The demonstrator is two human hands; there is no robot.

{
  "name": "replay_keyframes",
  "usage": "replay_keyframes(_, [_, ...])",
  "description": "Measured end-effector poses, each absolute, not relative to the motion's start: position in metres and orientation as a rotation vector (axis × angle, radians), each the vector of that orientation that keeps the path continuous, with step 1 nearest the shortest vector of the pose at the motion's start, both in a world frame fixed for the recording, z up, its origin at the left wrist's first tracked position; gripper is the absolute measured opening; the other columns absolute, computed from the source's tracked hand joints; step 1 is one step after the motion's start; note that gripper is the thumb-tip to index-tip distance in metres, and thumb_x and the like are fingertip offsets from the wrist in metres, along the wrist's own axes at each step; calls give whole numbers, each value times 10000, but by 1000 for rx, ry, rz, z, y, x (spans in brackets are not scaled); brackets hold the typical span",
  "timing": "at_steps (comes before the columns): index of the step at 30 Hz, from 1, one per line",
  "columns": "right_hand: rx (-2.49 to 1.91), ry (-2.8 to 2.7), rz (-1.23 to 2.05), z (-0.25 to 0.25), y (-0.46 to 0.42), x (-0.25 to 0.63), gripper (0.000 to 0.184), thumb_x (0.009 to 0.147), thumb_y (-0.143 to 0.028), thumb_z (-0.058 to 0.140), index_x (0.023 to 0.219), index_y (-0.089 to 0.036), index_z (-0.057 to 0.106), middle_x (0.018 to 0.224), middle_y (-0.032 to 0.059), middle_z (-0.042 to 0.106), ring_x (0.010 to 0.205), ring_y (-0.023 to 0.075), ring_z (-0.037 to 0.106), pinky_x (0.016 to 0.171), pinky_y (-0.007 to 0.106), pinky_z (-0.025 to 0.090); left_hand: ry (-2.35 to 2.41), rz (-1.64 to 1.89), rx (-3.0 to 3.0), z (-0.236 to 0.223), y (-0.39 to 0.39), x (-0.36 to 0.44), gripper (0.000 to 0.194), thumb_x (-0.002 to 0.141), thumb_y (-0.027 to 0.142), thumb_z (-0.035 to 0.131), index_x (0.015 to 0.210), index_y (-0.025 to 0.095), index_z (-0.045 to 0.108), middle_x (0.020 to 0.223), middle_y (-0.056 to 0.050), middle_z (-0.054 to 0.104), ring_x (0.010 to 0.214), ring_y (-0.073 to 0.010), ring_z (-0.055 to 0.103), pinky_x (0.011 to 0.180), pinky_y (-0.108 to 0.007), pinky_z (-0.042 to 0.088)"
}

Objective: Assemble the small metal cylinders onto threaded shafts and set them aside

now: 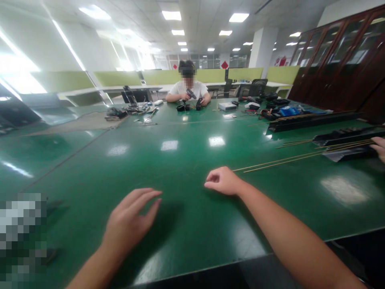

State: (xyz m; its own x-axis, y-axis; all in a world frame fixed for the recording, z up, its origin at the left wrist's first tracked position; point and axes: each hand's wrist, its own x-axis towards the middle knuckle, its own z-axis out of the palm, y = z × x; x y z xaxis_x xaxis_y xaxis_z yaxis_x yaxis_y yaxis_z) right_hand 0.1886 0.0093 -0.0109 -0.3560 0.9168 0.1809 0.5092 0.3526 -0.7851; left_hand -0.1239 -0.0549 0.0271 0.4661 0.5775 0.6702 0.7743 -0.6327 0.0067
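My left hand (130,220) hovers just over the green table (180,168) near its front edge, fingers stretched out and together, holding nothing. My right hand (224,181) rests on the table further forward, fingers curled loosely inward with nothing visible in them. Thin brass-coloured rods (279,161) lie on the table just right of my right hand, their near ends a short way from my knuckles.
Long black rails (313,120) and black trays (349,152) lie at the right, where another person's hand (379,147) touches one. A person in a white shirt (189,90) sits at the far side with tools. Boxes and parts (228,106) clutter the far edge.
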Motion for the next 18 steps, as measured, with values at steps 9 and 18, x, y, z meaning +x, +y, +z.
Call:
replay_keyframes(9, [-1020, -2125, 1083, -11, 10, 193, 255, 758, -355, 727, 699, -107, 724, 573, -14, 607, 546, 94, 508, 506, 190, 363, -807, -483, -2785, 7, -14, -11, 172, 889, 175, 547, 1039, 184, 629, 976, -71, 673, 851, -215, 616, 736, -352, 495])
replay_keyframes(18, [-1138, -2053, 1263, -6, 8, 193, 328, 766, -436, 715, 828, -116, 754, 637, 21, 674, 534, 106, 560, 505, 193, 417, -936, -601, -2722, 17, -18, -43, 223, 965, 242, 472, 1087, 188, 650, 951, -65, 684, 848, -196, 635, 764, -333, 513])
